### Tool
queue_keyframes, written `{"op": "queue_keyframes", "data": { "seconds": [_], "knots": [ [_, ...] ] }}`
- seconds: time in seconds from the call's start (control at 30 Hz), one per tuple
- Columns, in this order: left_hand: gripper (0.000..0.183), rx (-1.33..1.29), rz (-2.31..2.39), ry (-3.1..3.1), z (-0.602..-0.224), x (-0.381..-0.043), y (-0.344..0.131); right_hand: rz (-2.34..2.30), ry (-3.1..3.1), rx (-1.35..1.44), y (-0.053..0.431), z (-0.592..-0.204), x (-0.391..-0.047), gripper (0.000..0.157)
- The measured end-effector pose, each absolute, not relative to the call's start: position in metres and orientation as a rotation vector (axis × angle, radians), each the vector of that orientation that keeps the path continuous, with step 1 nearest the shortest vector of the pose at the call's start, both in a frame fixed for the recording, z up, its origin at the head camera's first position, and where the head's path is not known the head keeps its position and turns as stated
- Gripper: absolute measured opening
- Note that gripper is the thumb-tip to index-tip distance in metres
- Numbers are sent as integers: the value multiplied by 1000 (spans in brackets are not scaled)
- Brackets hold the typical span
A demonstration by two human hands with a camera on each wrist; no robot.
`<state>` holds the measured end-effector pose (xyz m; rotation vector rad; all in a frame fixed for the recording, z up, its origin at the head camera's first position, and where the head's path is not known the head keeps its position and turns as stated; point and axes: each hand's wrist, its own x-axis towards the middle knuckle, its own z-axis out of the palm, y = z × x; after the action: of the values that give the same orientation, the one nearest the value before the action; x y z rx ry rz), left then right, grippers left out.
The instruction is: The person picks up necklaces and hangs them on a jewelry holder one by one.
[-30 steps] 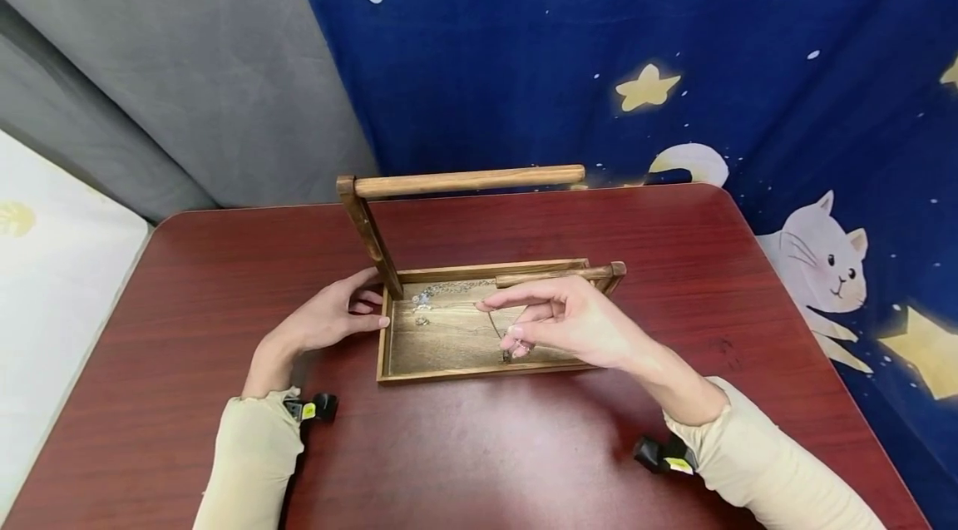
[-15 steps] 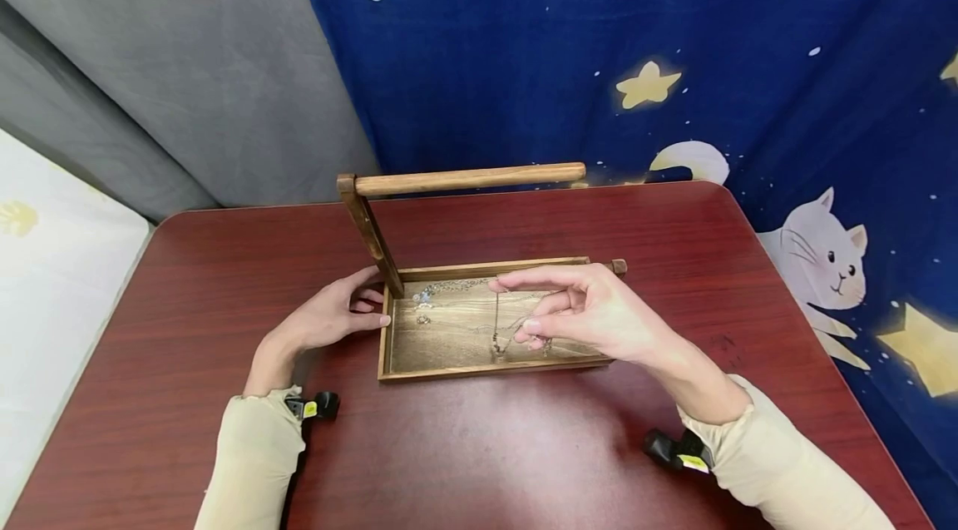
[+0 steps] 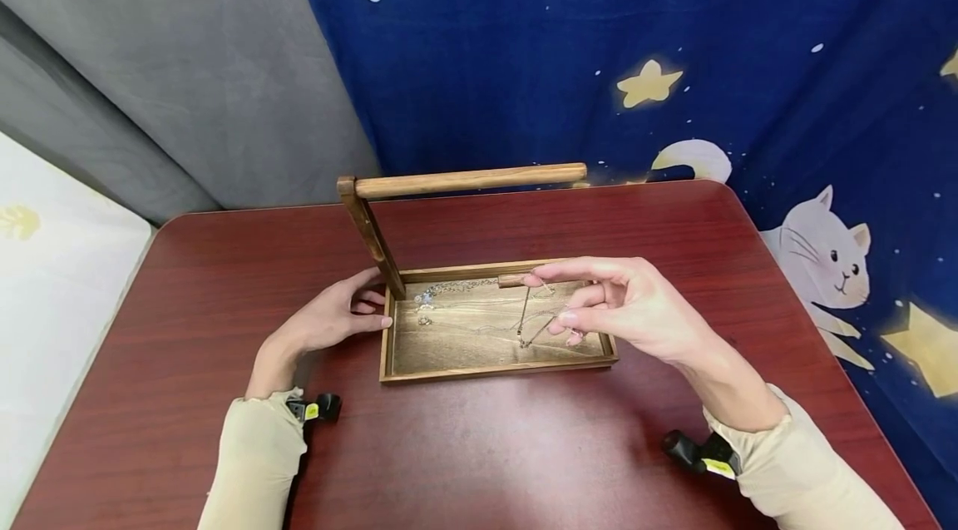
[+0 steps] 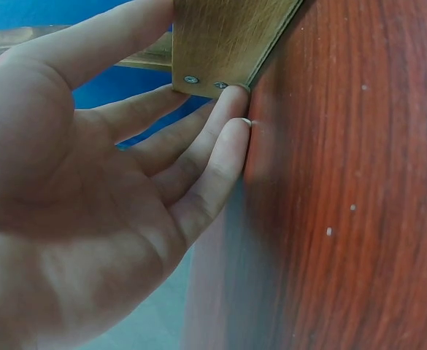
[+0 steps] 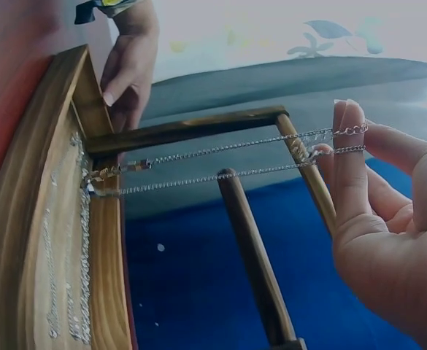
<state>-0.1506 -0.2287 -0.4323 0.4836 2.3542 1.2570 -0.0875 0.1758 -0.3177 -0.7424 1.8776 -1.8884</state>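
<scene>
A wooden jewelry stand has a shallow tray base and two bars on posts, one tall and one low. My left hand holds the stand's left end, the thumb at the rim and the fingertips at the outer corner. My right hand is over the tray's right part and holds a fine chain necklace. Its chain loops over a fingertip and hangs slack towards the tray, with small dark beads at its lowest part. The right hand hides most of the low bar and its post.
Several other silver chains lie in the tray, with a pale blue pendant near the left end. The stand is on a dark red wooden table. A blue curtain and a grey one hang behind the table's far edge.
My right hand has moved to the right with the necklace, drawing the hanging loop along over the tray. The low bar's free end shows again. The left hand has stayed in place.
</scene>
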Motion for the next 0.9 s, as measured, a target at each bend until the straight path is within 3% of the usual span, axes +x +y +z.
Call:
{"op": "queue_keyframes", "data": {
  "seconds": [0.6, 0.9],
  "knots": [
    [80, 484, 1243, 2364, -435, -153, -229, -1997, 1880, -731, 205, -313, -90, 44],
    [82, 472, 1226, 2372, -434, -153, -229, -2059, 1841, -836, 217, -312, -89, 48]
  ]
}}
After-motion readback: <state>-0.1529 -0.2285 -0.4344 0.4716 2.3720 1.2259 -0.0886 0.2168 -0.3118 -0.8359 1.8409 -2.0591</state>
